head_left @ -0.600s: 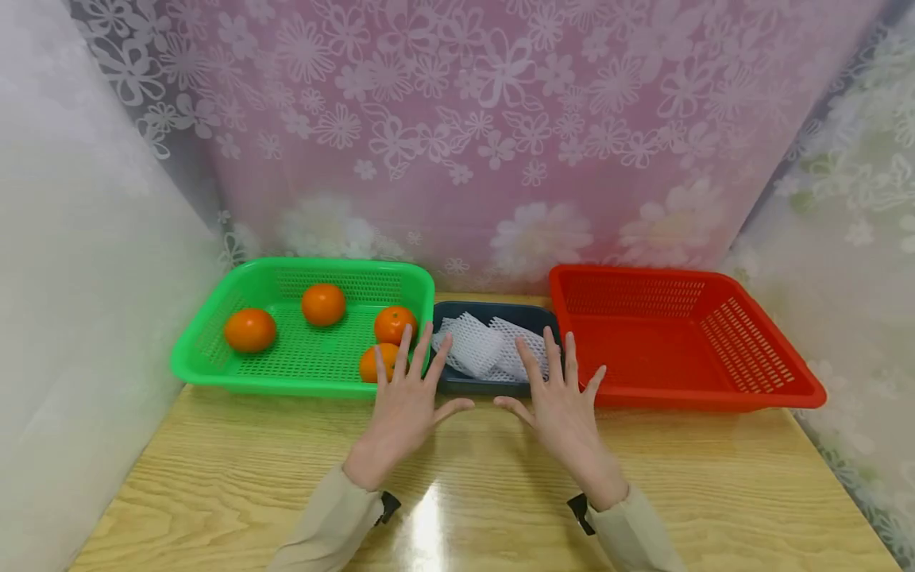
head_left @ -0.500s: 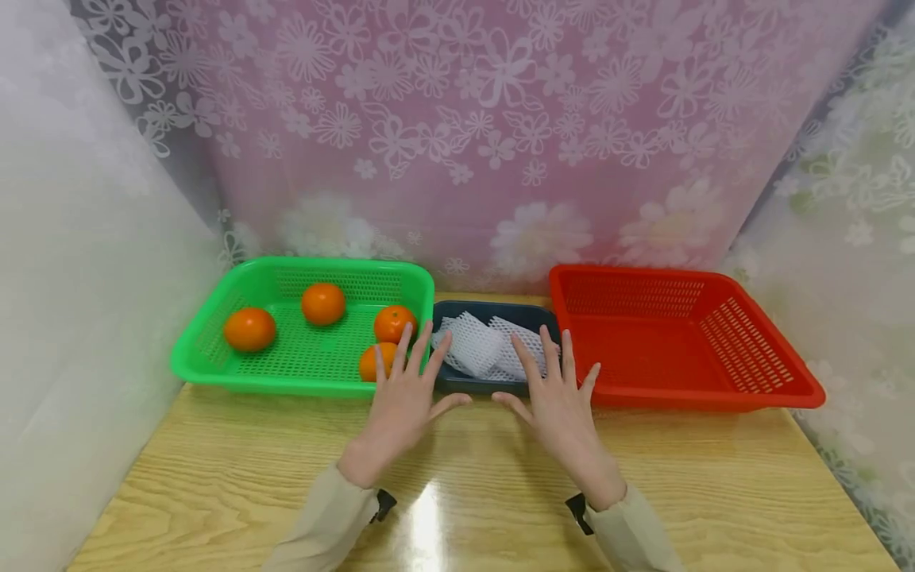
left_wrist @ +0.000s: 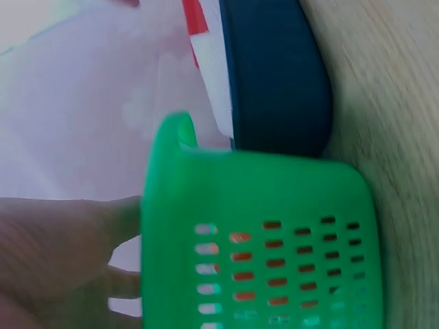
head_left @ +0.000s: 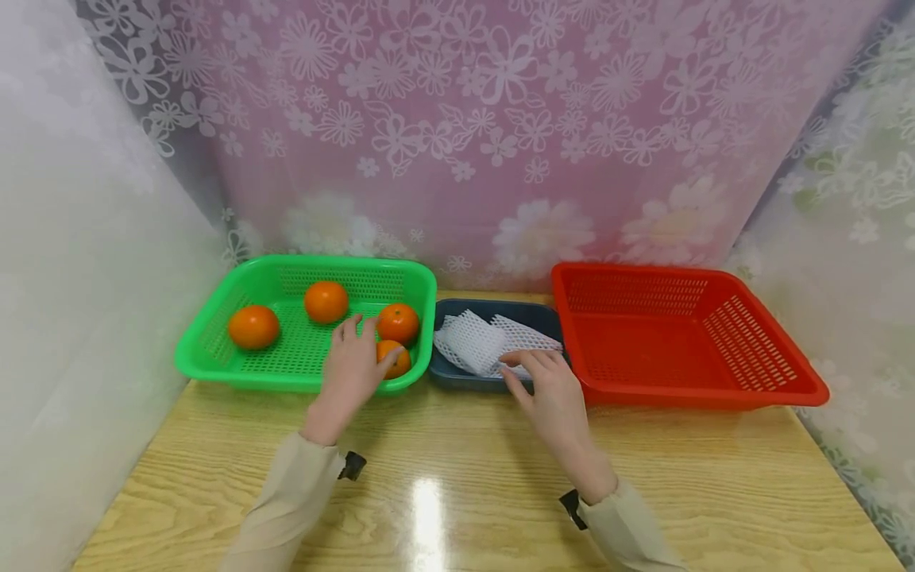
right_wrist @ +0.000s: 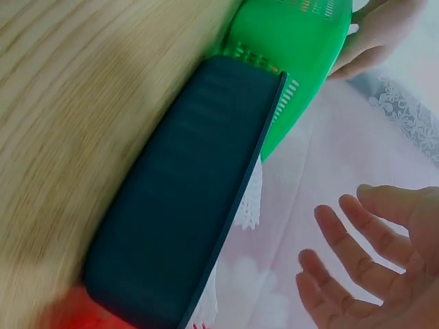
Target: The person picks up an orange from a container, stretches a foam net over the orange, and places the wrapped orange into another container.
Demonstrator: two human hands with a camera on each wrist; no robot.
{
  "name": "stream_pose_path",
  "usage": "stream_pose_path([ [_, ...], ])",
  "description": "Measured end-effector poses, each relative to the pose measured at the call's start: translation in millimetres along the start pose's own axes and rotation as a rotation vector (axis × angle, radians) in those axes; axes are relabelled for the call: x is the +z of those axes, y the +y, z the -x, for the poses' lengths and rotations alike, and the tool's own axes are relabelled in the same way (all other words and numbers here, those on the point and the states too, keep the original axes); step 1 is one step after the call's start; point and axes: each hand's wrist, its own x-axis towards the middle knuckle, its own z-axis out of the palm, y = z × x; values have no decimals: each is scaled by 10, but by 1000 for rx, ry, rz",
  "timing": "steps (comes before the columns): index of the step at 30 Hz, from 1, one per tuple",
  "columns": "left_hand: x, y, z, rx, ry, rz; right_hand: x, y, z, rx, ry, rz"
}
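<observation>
My left hand [head_left: 349,367] reaches over the front rim of a green basket [head_left: 207,334], beside the nearest orange [head_left: 395,359], its thumb close to that fruit. Whether it touches the orange cannot be told; in the left wrist view the basket wall hides the fingertips. Three more oranges lie inside, one [head_left: 397,323] just behind. Over a dark blue tray [head_left: 465,384] hovers my right hand [head_left: 556,397], fingers loosely bent and apart from the thumb. White foam fruit nets [head_left: 473,342] lie in that tray below it; in the right wrist view the hand [right_wrist: 384,267] holds nothing.
A red basket [head_left: 643,349] with slotted walls stands to the right of the tray. All three containers sit side by side on a wooden table [head_left: 486,477], against a pink flowered curtain [head_left: 457,159]. Pale cloth hangs at both sides.
My left hand has moved left from the tray's edge to over the green basket, beside the front orange. The right hand's spread fingers have bent and drawn in above the foam nets.
</observation>
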Motion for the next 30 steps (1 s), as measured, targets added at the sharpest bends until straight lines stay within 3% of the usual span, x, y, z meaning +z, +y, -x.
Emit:
stream_pose_path([
  [10,-23,-130,-120,-78,-328,-44,122,-169,-68,-7,-31,-78],
  [15,-18,-148,-167,-108,-424,-24,205,-271,-101,-36,-39,-106],
  [18,3,-170,-175,-115,-423,-12,283,-328,-113,-65,-37,-118],
  [23,11,-166,-165,-124,-360,4,357,-408,-146,-69,-59,-137],
  [26,-36,-119,-146,-127,-297,13,364,-446,-183,-49,-82,-153],
  [30,-124,8,-109,-116,-165,46,355,-470,-238,-6,-128,-188],
])
